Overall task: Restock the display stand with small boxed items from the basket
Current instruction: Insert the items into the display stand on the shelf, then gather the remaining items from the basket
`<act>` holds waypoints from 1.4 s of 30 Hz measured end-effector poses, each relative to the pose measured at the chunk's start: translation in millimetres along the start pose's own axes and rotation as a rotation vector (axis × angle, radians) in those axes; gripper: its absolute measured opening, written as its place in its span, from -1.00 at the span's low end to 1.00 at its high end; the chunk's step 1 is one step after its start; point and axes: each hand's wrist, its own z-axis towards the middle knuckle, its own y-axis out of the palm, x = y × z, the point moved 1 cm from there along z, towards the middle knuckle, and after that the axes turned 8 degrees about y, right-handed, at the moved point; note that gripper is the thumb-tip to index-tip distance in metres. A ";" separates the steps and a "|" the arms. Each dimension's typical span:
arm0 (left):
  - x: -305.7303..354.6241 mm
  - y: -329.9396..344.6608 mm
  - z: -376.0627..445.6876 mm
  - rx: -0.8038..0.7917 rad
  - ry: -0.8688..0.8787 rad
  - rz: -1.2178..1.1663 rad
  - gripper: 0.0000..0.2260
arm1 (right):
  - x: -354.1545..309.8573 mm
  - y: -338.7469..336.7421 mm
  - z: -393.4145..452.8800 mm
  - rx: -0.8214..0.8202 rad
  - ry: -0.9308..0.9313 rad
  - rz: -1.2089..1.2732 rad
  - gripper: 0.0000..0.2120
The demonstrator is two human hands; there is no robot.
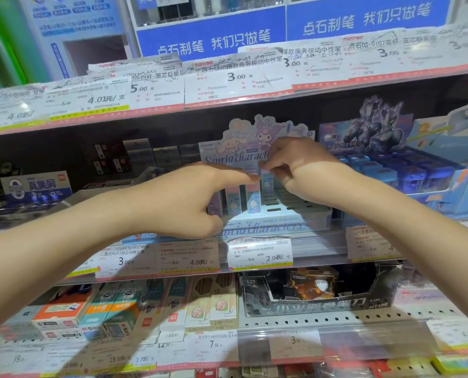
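Stationery shelves fill your view, each edge lined with white price tags (260,253). At the centre of the middle shelf sits the display stand (271,211), a pale tiered tray with a cartoon backboard (254,140) rising at its 12 o'clock side. Its left rows hold small upright boxes (234,201) in pastel colours; the slots toward 3 o'clock show as dark, unfilled openings. Your right hand (295,170) hovers over the stand with its fingers curled, pinching the top of one small box (267,181) that stands upright at the right end of the filled rows. Your left hand (189,197) reaches in from 9 o'clock, fingers extended and nearly straight, fingertips touching the tops of the boxes just beside the pinched one, thumb hanging below.

At 3 o'clock from the stand, a blue display carton (418,181) holds rows of small blue containers. At 9 o'clock lies a blue-and-white box (36,186). On the shelf below, at 6 o'clock, a dark open carton (320,301) holds something wrapped in orange and black, and pencil packs (208,304) stand at 7 o'clock.
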 end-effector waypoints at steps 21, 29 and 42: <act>73.3 28.7 -41.8 0.536 -0.224 -0.013 -0.72 | 5.8 -21.0 -88.2 0.135 -0.154 0.607 -0.83; 90.3 96.0 -114.4 0.304 -0.265 -0.212 -0.73 | -36.8 46.2 -166.0 -0.238 0.050 0.983 -0.87; 125.3 327.2 -219.0 -0.147 -0.470 -0.700 -0.86 | -51.6 265.7 -350.3 -0.822 0.565 0.903 -0.77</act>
